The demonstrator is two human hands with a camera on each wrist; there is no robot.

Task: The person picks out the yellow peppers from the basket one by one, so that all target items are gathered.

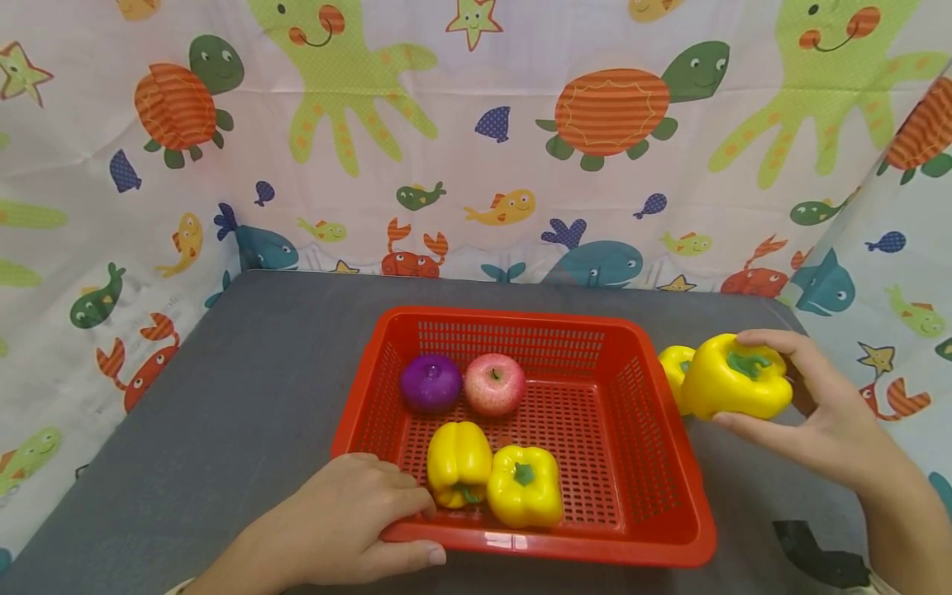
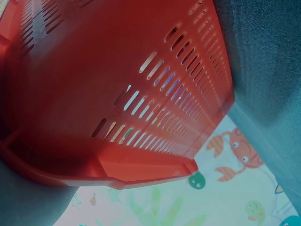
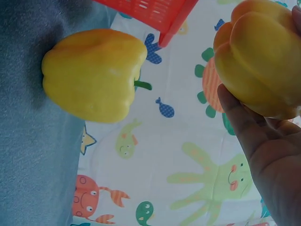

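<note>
My right hand grips a yellow bell pepper between thumb and fingers, just right of the red basket. In the right wrist view the held pepper is raised off the table. Another yellow pepper rests on the table beside the basket, partly covered by the held one in the head view. My left hand holds the basket's near left rim, fingers over the edge and thumb outside. Inside lie a purple onion-like vegetable, a pink-red apple and two yellow peppers.
A dark grey cloth-covered table bears the basket. Patterned sea-animal curtains enclose the back and both sides. The basket's slotted wall fills much of the left wrist view. A black strap-like piece shows near my right wrist.
</note>
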